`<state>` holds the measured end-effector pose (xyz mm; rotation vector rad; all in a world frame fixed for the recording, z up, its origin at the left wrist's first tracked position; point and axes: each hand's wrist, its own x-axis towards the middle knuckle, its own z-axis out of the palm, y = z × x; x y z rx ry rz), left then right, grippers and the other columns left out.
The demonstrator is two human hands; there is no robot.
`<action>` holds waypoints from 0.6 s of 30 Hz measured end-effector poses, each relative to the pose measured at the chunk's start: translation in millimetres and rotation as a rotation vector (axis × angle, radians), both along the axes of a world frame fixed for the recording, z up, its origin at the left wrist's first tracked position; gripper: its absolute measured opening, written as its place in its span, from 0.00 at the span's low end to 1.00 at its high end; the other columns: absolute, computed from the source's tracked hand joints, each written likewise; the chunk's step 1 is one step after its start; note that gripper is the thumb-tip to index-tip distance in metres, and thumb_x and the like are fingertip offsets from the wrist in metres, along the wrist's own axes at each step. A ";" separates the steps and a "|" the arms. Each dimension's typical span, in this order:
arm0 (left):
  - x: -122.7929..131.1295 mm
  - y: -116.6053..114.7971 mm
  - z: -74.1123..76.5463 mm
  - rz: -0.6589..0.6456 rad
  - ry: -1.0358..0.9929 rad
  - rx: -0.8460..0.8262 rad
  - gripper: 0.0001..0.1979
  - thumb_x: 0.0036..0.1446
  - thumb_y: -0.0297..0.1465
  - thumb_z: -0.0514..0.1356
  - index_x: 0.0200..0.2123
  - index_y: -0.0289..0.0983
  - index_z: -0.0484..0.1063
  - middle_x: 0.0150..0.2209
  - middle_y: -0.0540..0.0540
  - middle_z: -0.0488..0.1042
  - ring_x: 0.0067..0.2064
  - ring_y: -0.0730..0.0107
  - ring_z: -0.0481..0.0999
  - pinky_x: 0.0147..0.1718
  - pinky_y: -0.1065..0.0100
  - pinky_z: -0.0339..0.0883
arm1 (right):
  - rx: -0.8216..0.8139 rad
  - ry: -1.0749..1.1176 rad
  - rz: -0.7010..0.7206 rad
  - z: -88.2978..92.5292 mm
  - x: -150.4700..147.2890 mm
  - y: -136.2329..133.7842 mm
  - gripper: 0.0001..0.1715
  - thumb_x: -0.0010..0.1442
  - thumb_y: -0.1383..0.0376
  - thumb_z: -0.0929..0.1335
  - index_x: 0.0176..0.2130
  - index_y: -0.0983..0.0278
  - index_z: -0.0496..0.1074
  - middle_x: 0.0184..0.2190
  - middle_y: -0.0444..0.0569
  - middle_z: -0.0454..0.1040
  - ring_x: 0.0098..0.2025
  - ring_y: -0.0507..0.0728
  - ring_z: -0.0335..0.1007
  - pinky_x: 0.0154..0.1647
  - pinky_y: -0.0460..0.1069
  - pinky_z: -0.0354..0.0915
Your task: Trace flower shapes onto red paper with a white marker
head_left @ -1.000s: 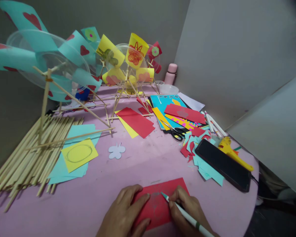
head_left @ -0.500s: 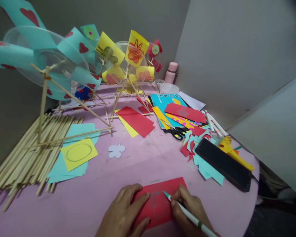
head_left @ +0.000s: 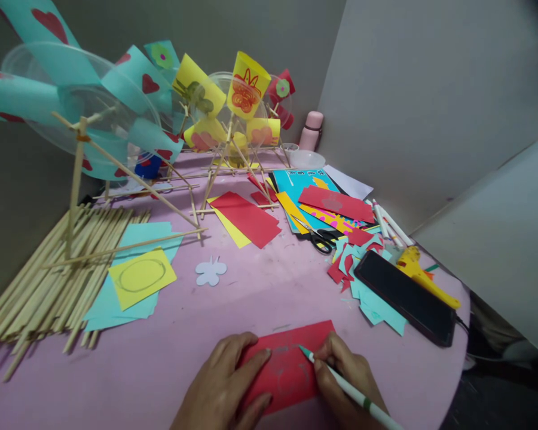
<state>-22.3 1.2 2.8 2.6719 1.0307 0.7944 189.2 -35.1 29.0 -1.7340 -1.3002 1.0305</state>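
A red paper card lies at the near edge of the pink table, with faint greyish marks drawn on it. My left hand rests on the card's left side, its fingers spread and pressing it flat. Between the fingers of my right hand is a white felt-tip marker with a green tip. That tip touches or nearly touches the card near its upper middle. Farther off, a white butterfly cutout lies on the table.
Wooden sticks and a yellow card lie left. Stick-and-paper pinwheels stand behind. To the right are scissors, paper scraps, a phone and a yellow glue gun. A pink bottle stands by the wall.
The marker tip and my right hand have shifted slightly right across the red card. My left hand stays in place on it.
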 end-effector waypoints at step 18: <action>1.0 2.1 0.0 0.007 0.001 0.019 0.17 0.57 0.36 0.59 0.50 0.41 0.68 0.48 0.41 0.70 0.46 0.62 0.72 0.41 0.67 0.71 | -0.032 0.008 0.011 0.7 4.7 3.3 0.07 0.49 0.62 0.58 0.24 0.61 0.61 0.15 0.35 0.52 0.18 0.50 0.47 0.21 0.46 0.44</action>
